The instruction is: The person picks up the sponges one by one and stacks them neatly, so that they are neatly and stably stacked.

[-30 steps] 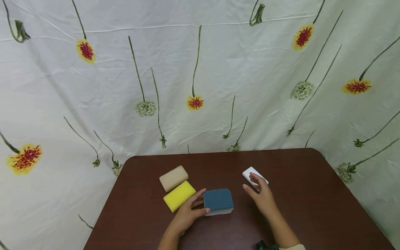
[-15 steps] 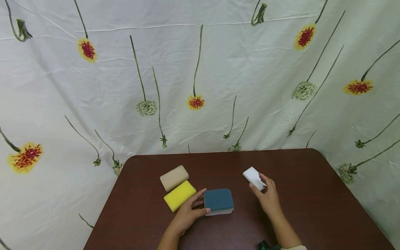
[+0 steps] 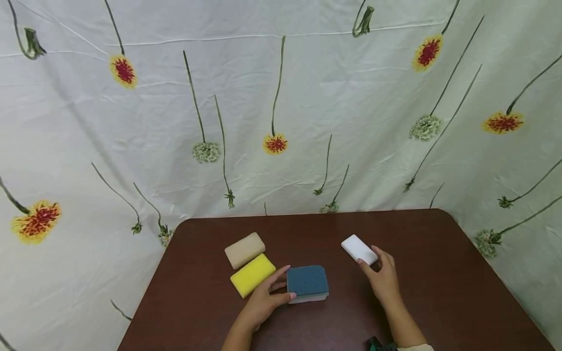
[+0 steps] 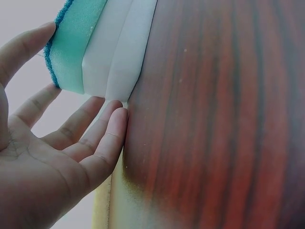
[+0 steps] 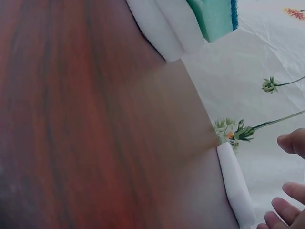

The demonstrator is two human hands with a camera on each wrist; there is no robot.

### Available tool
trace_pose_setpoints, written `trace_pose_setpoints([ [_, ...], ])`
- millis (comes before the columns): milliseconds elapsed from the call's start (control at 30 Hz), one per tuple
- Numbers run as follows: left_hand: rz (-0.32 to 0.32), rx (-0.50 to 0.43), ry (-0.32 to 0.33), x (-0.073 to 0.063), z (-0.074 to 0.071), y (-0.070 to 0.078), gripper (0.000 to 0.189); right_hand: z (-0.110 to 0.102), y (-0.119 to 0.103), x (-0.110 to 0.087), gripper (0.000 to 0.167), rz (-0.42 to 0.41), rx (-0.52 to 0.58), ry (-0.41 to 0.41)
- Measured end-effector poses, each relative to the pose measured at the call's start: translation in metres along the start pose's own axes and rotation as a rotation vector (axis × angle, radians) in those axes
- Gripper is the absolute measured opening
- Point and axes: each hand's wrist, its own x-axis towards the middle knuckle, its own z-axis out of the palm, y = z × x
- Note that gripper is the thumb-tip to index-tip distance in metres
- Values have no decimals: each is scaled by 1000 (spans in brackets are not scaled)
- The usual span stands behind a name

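My left hand (image 3: pixel 262 303) touches the left side of a stack with its fingertips, fingers spread. On top of the stack is a green sponge (image 4: pixel 74 52) with a blue scouring pad (image 3: pixel 307 280); two white sponges (image 4: pixel 114 57) lie beneath it. Farther right, a single white sponge (image 3: pixel 358 249) lies flat on the table. My right hand (image 3: pixel 384 280) is at its near right end, thumb and fingers apart and loosely bent. The right wrist view shows a gap between the right thumb (image 5: pixel 293 143) and this white sponge (image 5: pixel 234 183).
A beige sponge (image 3: pixel 244 250) and a yellow sponge (image 3: pixel 252 276) lie side by side left of the stack, the yellow one close to my left hand. Behind the brown table (image 3: pixel 439 282) hangs a white cloth (image 3: pixel 333 87) printed with flowers. A dark object (image 3: pixel 380 344) shows near my right sleeve.
My right hand has drawn back from over the single white sponge, to the right and nearer to me, uncovering it. The left hand and the stack have stayed in place.
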Motion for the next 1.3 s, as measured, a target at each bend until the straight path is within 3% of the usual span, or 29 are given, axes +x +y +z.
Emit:
trace_pose_setpoints([
  [267,-5,-2,-1,1,0,0,76,0,6,2,68,33,-36,18],
  [700,-12,15,2,0,0,0,75,-2,12,8,77,83,-79,-50],
  [933,-9,25,4,0,0,-1,75,-2,17,11,77,64,-116,-45],
  [1300,-4,27,3,-1,0,-1,75,1,21,15,77,14,-266,-41],
])
